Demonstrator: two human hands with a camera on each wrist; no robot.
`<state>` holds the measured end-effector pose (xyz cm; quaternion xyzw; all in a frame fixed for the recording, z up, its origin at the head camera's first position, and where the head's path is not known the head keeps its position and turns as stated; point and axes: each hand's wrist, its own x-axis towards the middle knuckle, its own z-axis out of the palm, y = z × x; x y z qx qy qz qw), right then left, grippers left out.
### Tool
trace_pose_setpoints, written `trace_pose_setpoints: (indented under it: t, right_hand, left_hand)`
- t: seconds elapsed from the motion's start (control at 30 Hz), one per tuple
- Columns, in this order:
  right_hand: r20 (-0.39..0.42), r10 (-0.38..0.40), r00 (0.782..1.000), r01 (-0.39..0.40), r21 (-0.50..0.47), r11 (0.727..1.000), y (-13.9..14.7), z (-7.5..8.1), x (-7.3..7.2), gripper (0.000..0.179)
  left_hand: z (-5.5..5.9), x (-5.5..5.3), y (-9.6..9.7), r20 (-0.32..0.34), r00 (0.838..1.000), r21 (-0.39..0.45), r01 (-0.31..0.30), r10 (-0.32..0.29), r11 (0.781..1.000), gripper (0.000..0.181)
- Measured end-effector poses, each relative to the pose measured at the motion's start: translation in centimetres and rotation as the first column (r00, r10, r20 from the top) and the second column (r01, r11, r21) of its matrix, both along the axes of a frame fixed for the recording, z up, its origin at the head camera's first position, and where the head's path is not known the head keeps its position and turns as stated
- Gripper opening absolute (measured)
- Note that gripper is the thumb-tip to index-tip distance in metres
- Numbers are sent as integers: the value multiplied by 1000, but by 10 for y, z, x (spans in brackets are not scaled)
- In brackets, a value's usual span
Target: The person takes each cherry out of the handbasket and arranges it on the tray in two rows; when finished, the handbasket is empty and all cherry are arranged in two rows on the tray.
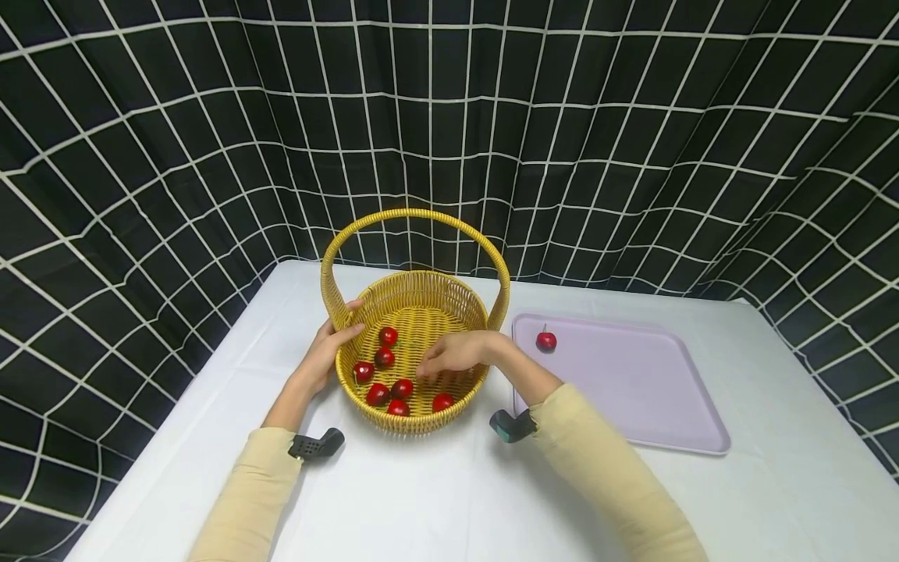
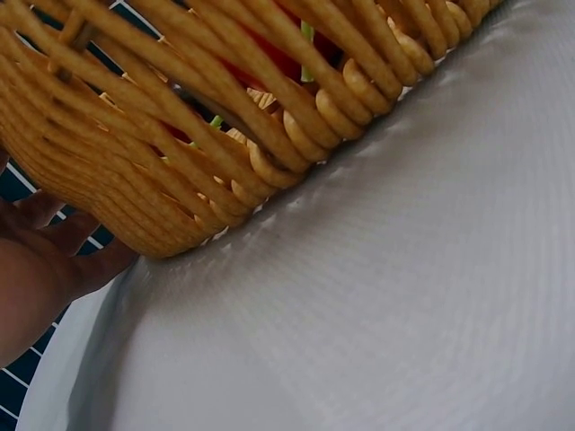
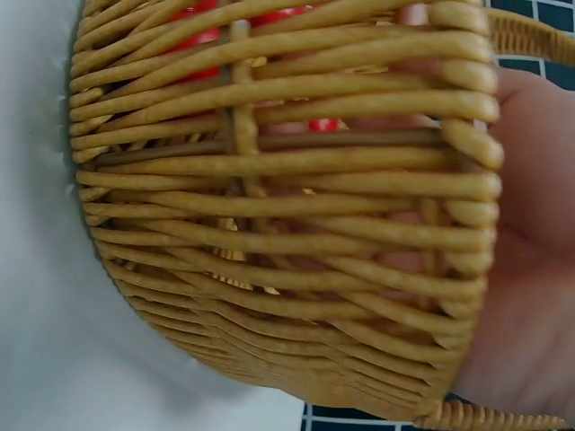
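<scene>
A yellow wicker basket (image 1: 414,312) with a tall arched handle stands on the white table, several red cherries (image 1: 384,357) lying in its left and front parts. My left hand (image 1: 328,347) grips the basket's left side, thumb over the rim and fingers outside, beside the handle's foot. In the left wrist view, those fingers (image 2: 76,235) touch the weave from outside. My right hand (image 1: 460,353) reaches over the right rim into the basket, fingers bent downward near a cherry (image 1: 443,402). Through the weave in the right wrist view, its fingers are partly hidden; whether they hold anything is unclear.
To the right of the basket lies a pale purple tray (image 1: 632,390), with one stemmed cherry (image 1: 546,341) near its back left corner. A black cloth with a white grid (image 1: 449,125) hangs behind and along both sides of the white-covered table (image 1: 421,499).
</scene>
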<state>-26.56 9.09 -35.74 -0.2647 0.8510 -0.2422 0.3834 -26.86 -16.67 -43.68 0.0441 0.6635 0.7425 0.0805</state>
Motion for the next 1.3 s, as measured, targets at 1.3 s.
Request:
trace_pose_setpoints:
  t: [1.3]
  right_hand:
    - [170, 132, 976, -135, 7, 991, -8, -11, 5, 9]
  left_hand:
    - [0, 1, 0, -2, 1000, -1, -7, 7, 1000, 55]
